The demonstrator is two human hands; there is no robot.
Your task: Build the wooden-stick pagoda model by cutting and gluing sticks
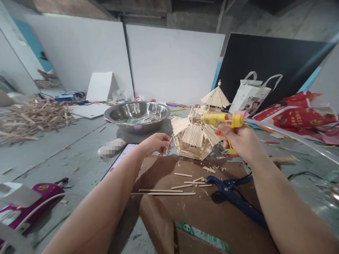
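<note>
My right hand grips a yellow hot glue gun, a finger at its orange trigger. The nozzle points left, over the roof of a small pavilion model built of thin wooden sticks. From the back of the gun a long clear glue stick runs off to the right. At the model's left side, my left hand is closed in a pinch, with the end of a short wooden stick showing at the fingertips. Behind the gun stands a pointed stick roof; how it joins the lower part is partly hidden.
Loose sticks and blue cutters lie on brown cardboard. A steel basin, a phone and a purple power strip are to the left. Farther back are a stick pile, a white bag and red packaging.
</note>
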